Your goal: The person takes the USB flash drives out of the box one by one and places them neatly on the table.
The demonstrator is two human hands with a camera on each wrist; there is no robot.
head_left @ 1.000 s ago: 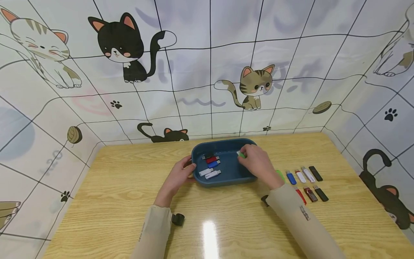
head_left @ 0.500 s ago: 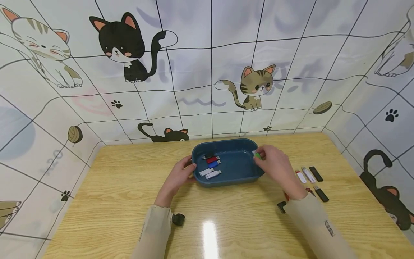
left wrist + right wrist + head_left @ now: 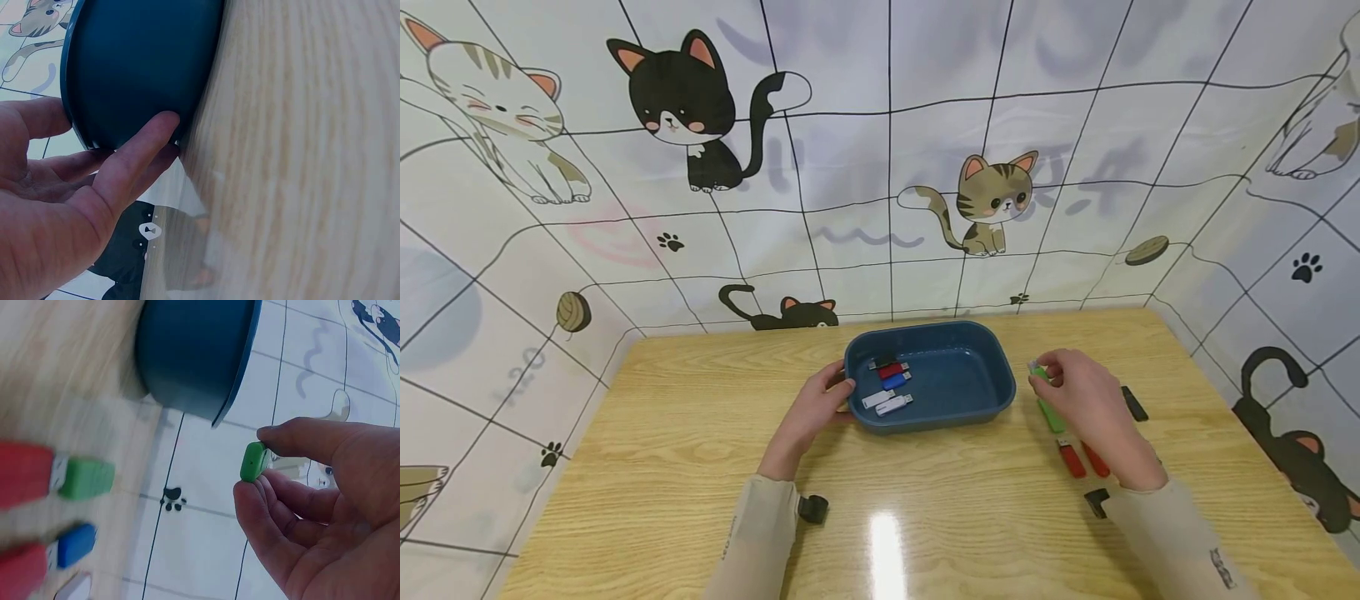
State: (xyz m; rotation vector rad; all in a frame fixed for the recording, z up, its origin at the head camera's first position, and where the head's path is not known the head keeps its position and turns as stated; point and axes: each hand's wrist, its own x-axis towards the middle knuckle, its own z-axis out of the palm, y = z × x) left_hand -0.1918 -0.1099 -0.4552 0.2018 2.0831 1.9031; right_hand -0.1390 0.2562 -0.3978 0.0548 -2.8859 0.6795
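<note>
Rightward, clear of the blue tray point(image 3: 943, 385), the green USB stick point(image 3: 252, 462) has moved; the left hand point(image 3: 815, 402) grips the tray's left end, five sticks point(image 3: 892, 404) inside; the right hand point(image 3: 1086, 402) pinches the green stick over the table point(image 3: 977, 500) beside the tray, its sleeve print point(image 3: 1222, 568) too small to read

one blue tray point(image 3: 951, 385), five USB sticks point(image 3: 896, 381) inside it, two green sticks point(image 3: 251, 464) outside, two hands point(image 3: 811, 406)

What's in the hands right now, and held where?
Right hand: a green USB stick, pinched by its green body. Left hand: the blue tray, held at its left end, by rim and outer wall.
</note>
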